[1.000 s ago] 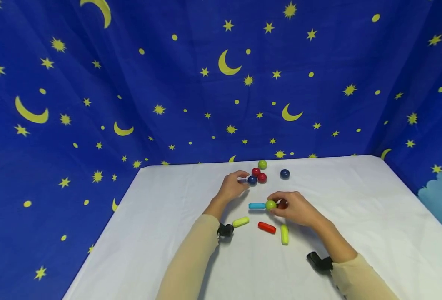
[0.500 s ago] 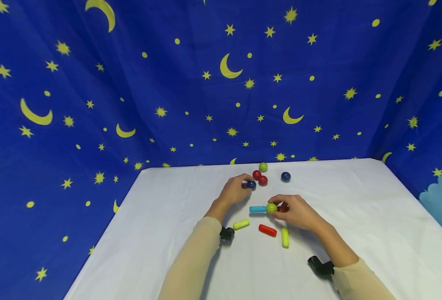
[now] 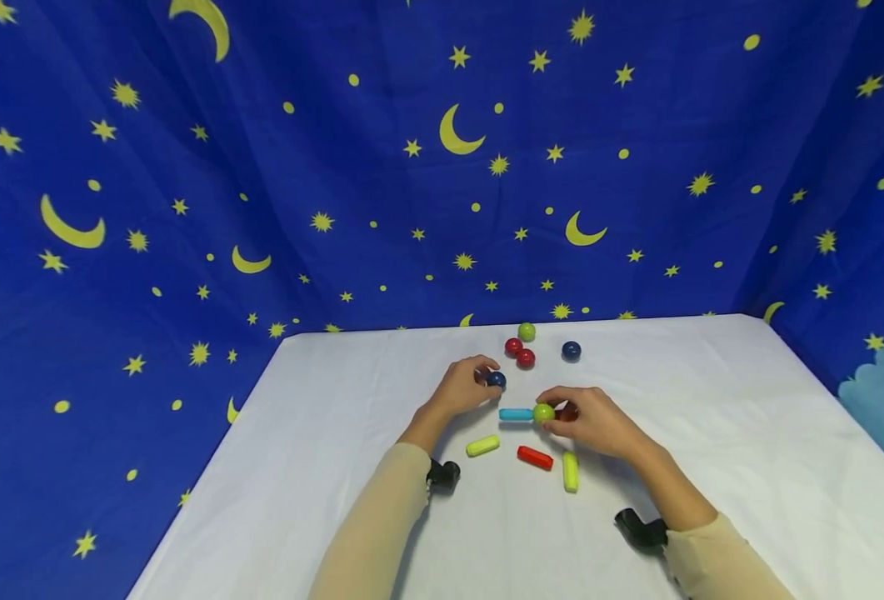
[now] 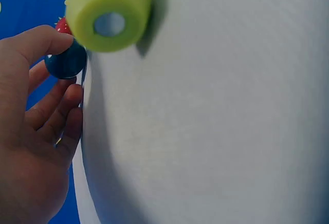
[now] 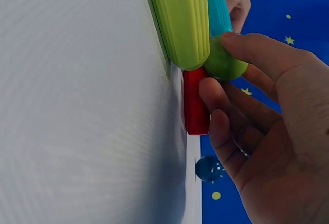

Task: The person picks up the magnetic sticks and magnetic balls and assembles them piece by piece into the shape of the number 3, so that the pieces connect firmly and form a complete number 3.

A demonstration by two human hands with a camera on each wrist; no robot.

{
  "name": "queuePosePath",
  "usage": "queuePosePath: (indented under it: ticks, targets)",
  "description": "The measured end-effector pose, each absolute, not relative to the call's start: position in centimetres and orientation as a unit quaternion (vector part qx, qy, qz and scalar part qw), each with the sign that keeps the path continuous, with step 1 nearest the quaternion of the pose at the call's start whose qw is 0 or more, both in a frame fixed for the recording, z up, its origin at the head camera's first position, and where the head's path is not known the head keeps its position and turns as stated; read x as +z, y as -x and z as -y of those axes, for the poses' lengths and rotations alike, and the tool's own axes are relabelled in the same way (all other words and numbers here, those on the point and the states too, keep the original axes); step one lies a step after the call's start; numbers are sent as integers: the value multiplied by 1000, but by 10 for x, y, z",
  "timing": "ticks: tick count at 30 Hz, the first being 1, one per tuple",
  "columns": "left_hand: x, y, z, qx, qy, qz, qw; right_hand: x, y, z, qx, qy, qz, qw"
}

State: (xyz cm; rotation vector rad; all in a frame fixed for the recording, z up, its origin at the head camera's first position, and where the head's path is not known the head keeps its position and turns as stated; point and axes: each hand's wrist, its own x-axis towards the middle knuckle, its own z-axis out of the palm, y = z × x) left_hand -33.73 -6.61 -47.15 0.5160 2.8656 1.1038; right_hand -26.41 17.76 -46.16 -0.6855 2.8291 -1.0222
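Note:
In the head view my left hand [image 3: 462, 386] pinches a dark blue ball [image 3: 496, 379] between thumb and fingers; the left wrist view shows that ball [image 4: 67, 62] under the thumb tip. To its right, my right hand [image 3: 595, 419] pinches a green ball [image 3: 543, 413] between thumb and forefinger. A light-blue rod [image 3: 515, 415] points left from the green ball, its near end against it. On the ball's other side a red rod [image 5: 195, 100] shows in the right wrist view, partly hidden by the fingers in the head view.
Nearer me on the white cloth lie a yellow-green rod [image 3: 482, 446], a loose red rod [image 3: 535, 457] and another yellow-green rod [image 3: 571, 472]. Toward the back are two red balls [image 3: 525, 358], a green ball [image 3: 526, 332] and a dark blue ball [image 3: 571, 351]. A starry blue curtain [image 3: 382, 183] stands behind.
The left hand has taken hold of the dark blue ball beside the red balls and drawn it nearer, toward the light-blue rod. My right hand keeps its hold, almost still.

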Motion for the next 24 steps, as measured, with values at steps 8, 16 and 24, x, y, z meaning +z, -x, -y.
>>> queuePosePath:
  ticks: [8,16,24]
  targets:
    - [-477,328,79,381,-168,-909,6,-463,265,-175,-329,208,-921,27]
    - [-476,318,85,425,-151,-892,33,-462,261,-178,-338,198,-919,36]
    - [-476,309,96,458,-137,-877,55,-463,264,-176,-347,211,-914,19]
